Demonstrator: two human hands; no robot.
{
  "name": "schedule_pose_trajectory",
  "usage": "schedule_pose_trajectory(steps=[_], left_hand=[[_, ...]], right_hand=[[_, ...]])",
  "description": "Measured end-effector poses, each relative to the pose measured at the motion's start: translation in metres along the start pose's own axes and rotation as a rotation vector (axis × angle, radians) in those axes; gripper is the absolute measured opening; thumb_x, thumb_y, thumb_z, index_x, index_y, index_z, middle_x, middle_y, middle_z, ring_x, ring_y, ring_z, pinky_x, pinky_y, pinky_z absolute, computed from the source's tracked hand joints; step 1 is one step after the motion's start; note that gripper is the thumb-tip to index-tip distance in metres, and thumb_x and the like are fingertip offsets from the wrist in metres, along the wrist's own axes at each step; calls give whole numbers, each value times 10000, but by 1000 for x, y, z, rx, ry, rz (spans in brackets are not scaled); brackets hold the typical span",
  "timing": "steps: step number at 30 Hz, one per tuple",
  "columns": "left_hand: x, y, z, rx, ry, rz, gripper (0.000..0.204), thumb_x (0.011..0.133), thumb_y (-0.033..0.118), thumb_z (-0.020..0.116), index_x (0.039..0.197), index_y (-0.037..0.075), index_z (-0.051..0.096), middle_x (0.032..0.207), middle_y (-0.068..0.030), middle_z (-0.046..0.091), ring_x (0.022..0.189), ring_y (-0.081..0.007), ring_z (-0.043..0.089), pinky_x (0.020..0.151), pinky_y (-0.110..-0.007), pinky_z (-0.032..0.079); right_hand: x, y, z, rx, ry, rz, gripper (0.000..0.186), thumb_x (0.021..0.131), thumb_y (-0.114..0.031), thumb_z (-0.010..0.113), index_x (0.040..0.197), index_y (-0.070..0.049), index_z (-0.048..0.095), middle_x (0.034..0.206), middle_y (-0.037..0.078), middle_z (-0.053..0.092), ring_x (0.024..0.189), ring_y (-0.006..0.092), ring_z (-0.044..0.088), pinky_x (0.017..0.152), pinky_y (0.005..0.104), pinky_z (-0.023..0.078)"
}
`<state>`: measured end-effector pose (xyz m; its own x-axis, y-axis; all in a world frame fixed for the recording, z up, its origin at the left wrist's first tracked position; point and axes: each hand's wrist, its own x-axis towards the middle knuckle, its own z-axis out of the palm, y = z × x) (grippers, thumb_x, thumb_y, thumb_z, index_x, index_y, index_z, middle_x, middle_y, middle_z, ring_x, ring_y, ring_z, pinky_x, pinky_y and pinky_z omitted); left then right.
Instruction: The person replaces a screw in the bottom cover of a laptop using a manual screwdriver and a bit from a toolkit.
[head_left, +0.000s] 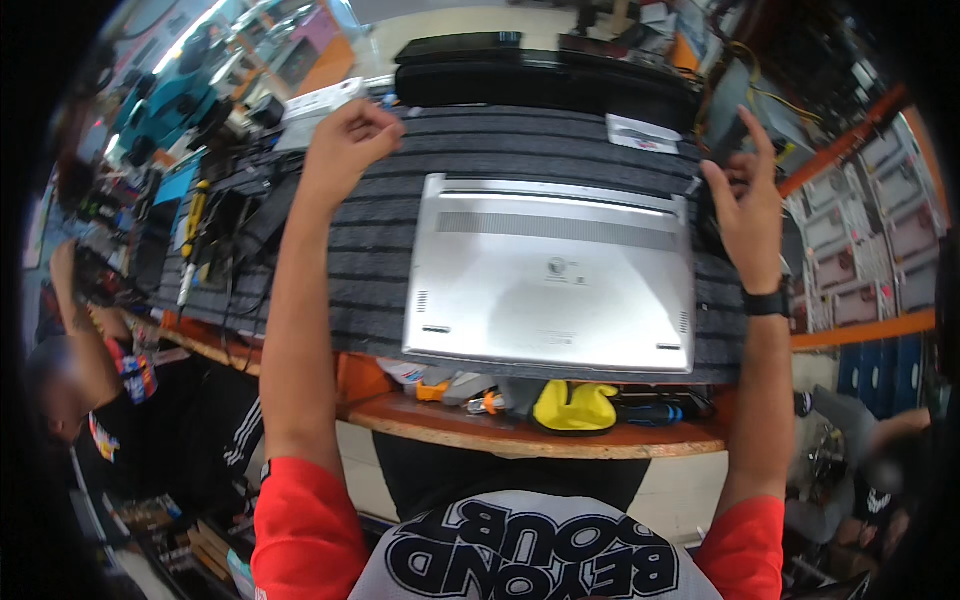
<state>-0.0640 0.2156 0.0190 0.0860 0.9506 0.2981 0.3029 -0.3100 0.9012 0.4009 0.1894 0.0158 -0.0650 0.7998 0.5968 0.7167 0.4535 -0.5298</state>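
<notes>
A silver laptop [550, 290] lies closed, bottom panel up, on a grey striped mat [370, 270]. My left hand [350, 145] hovers beyond its upper-left corner, near a white power strip [320, 98], fingers curled; I cannot see whether they hold anything. My right hand [745, 190] is at the laptop's upper-right corner, index finger raised and thumb apart, beside dark items partly hidden behind it. A small white packet [640, 133] lies above the laptop.
Long black objects [540, 85] line the back edge. Tools [195, 230] and cables lie left. A shelf below holds a yellow pouch [575, 405]. A co-worker [90, 390] sits left; another person [870, 470] is at right, near an orange rack [850, 330].
</notes>
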Motion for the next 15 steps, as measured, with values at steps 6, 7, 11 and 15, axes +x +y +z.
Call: schedule_pose_trajectory(steps=[6, 7, 11, 15], left_hand=[[-37, 31, 43, -136, 51, -53, 219, 899, 60, 762, 1076, 22, 639, 964, -57, 715, 854, -108, 682, 719, -229, 502], [-42, 38, 47, -125, 61, -60, 235, 900, 74, 766, 1091, 33, 636, 971, -55, 719, 856, -107, 684, 707, -228, 491], [-53, 57, 63, -148, 62, -70, 281, 882, 83, 791, 1114, 35, 640, 972, -57, 746, 870, -102, 701, 698, -221, 493], [-62, 57, 68, -135, 68, -107, 283, 876, 77, 805, 1113, 29, 658, 954, -54, 758, 858, -68, 692, 688, -197, 497]], right_hand=[[1, 1, 1, 59, 48, -64, 701, 934, -74, 700, 1552, -166, 384, 962, 135, 705, 845, 231, 729, 729, 329, 583], [1, -1, 1, 54, 35, -51, 699, 934, -75, 702, 1551, -167, 386, 961, 135, 705, 839, 230, 728, 729, 328, 583], [1, -1, -1, 8, 8, 0, 688, 935, -83, 706, 1544, -170, 398, 947, 128, 697, 813, 216, 720, 710, 312, 572], [1, 4, 4, 19, 66, -69, 698, 929, -104, 723, 1543, -173, 399, 917, 111, 683, 793, 199, 707, 687, 303, 558]])
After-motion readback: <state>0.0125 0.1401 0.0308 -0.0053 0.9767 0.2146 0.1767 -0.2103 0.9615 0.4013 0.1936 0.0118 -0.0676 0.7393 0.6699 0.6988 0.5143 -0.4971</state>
